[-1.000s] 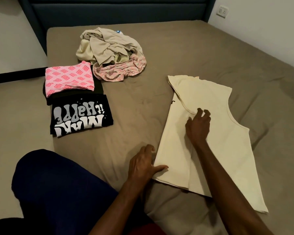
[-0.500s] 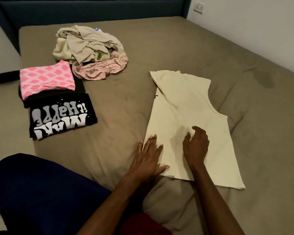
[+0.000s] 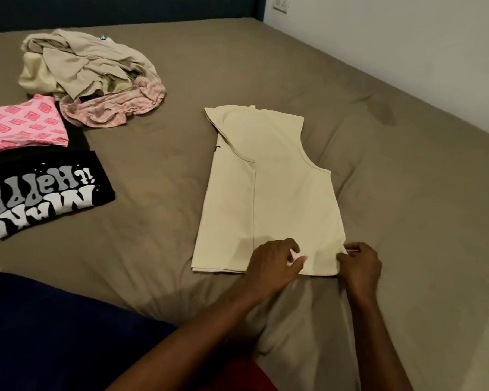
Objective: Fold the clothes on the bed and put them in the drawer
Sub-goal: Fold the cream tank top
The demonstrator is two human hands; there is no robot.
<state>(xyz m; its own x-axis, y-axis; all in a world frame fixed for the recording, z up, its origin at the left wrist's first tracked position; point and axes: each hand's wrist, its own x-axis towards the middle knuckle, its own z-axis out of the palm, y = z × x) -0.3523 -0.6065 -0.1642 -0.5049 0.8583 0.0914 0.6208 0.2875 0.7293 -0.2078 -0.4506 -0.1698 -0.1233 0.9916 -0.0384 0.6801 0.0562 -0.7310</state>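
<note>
A cream sleeveless top (image 3: 277, 193) lies flat on the bed (image 3: 407, 193), its left side folded over the middle. My left hand (image 3: 271, 263) pinches the bottom hem near the middle of the top. My right hand (image 3: 360, 263) pinches the hem at its bottom right corner. To the left lie a folded black printed shirt (image 3: 43, 193) and a folded pink patterned garment (image 3: 23, 122) on another black piece. Behind them is a heap of unfolded beige and pink clothes (image 3: 91, 80).
The bed's taupe sheet stretches wide to the right up to a white wall (image 3: 407, 52). A dark headboard (image 3: 124, 9) runs along the back. My dark blue trouser leg (image 3: 54, 334) rests on the bed's near left edge. No drawer is in view.
Both hands moved from the top's middle down to its bottom hem and now pinch it. The left hand went from flat beside the top to gripping the hem. The view shifted right.
</note>
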